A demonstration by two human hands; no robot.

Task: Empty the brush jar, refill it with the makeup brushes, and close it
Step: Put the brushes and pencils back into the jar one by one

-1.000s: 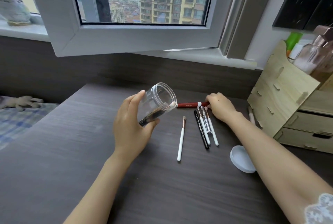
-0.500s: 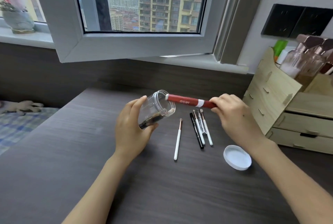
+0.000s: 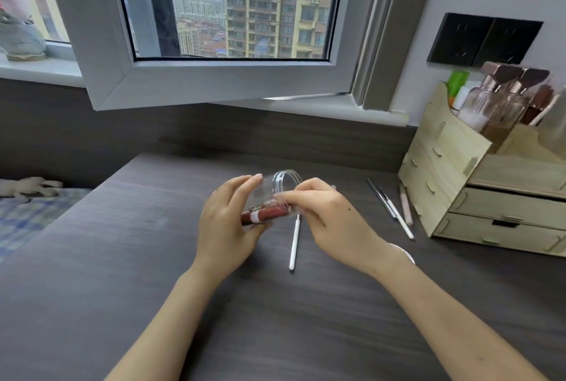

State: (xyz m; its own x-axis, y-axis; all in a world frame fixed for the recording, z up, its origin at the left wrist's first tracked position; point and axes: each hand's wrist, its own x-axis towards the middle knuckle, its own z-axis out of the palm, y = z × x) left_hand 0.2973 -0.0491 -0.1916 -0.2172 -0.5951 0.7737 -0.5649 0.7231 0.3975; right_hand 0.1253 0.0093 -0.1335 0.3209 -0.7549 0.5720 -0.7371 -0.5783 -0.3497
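Left hand (image 3: pixel 226 221): wraps the jar (image 3: pixel 272 194), tilted, mouth up and to the right, above the desk (image 3: pixel 122 288).
Right hand (image 3: pixel 330 218): fingers pinched together at the jar mouth; what they grip is hidden.
Red brush (image 3: pixel 263 214): one, inside the jar.
White brush (image 3: pixel 294 243): one, on the desk below the hands.
Organizer (image 3: pixel 444 172): three more slim sticks beside it.

Left hand (image 3: pixel 226 221) and right hand (image 3: pixel 329 215) together, curled.
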